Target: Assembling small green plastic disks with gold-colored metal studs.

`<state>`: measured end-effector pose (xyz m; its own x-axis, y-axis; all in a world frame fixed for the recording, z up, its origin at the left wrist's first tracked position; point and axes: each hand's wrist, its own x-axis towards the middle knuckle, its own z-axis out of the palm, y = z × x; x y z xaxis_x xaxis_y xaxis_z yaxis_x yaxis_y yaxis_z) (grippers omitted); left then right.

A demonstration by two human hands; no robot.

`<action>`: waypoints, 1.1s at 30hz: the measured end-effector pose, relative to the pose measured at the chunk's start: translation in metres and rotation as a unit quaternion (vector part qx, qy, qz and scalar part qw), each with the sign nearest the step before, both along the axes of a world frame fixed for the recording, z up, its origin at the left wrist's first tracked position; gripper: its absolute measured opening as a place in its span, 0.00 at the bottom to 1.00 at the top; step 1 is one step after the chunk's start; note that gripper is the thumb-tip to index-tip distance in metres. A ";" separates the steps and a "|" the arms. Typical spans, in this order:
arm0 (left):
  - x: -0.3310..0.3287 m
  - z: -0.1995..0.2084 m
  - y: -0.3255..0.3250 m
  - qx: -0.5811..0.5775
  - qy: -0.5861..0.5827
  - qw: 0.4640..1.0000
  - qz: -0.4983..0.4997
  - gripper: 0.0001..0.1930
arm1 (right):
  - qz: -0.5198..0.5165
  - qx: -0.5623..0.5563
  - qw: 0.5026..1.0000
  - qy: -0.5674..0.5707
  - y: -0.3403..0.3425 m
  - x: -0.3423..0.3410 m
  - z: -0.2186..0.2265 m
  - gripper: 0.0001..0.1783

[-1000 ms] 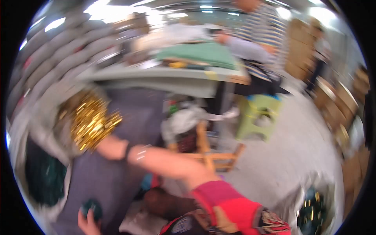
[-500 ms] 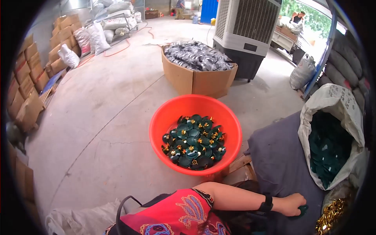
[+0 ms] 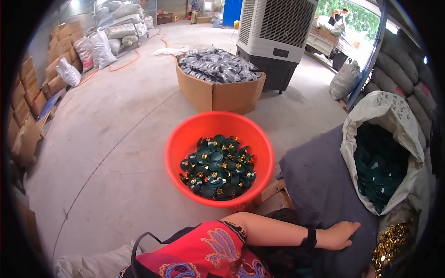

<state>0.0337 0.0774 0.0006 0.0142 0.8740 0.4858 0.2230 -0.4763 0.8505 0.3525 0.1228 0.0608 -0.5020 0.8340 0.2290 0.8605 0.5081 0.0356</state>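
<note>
My left hand [image 3: 340, 235] is at the lower right, above a grey cloth-covered surface [image 3: 320, 185]. Its fingers curl down over a dark green disc, of which only a sliver [image 3: 351, 238] shows. A bit of my right hand [image 3: 371, 271] appears at the lower edge, beside a heap of shiny gold pieces [image 3: 391, 243]; its fingers are hidden. Beyond the cloth a white woven sack [image 3: 350, 139] gapes, filled with dark green discs [image 3: 382, 167]. To the left, a red plastic basin [image 3: 174, 164] holds many green discs with small gold flower-shaped pieces on them [image 3: 215, 169].
Behind the basin stand a cardboard box [image 3: 232, 97] heaped with plastic-wrapped goods and a tall air cooler [image 3: 273, 41]. Cartons [image 3: 32, 92] and white sacks [image 3: 102, 51] line the left wall. Stacked grey sacks [image 3: 394, 69] rise at right. Other people are far off.
The view has shifted, so the surroundings sit further left. My left hand has turned, its fingers now pointing right and covering most of the disc. A bit of my right hand has appeared near the gold pieces.
</note>
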 end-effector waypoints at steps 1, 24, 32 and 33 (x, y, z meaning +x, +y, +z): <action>0.001 0.000 0.002 0.004 0.007 1.000 0.006 0.23 | 0.000 0.004 1.000 0.001 0.000 0.000 0.000 0.18; -0.014 0.019 0.000 -0.163 -0.082 0.974 -0.131 0.09 | 0.023 0.024 0.987 0.160 -0.049 -0.053 0.022 0.15; -0.019 0.013 -0.011 -0.098 -0.161 0.970 -0.153 0.08 | 0.091 -0.101 0.920 0.367 -0.091 -0.164 0.017 0.13; -0.020 0.014 -0.014 -0.089 -0.177 0.969 -0.151 0.07 | 0.105 -0.088 0.926 0.351 -0.092 -0.171 0.016 0.12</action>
